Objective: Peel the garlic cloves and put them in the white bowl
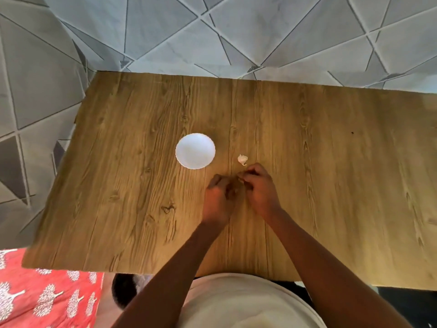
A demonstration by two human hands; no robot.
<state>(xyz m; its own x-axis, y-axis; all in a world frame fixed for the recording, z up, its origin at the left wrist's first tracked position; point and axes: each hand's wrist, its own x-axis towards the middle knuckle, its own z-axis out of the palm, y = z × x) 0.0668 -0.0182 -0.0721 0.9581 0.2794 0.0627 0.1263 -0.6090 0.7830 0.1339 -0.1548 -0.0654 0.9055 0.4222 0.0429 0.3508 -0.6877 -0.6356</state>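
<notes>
White bowl (195,151): small, round, scalloped rim, upright on wooden table, nothing visible inside. Garlic clove (242,159): pale, papery skin on, lies on table right of bowl, apart from it, just beyond hands. Second clove (240,179): small pale piece pinched between fingertips of both hands, mostly hidden, peel state unclear.

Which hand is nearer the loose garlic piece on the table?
Right. The right hand sits just below the loose garlic piece, its knuckles almost touching it. The left hand is lower and further left, clearly apart from it.
</notes>
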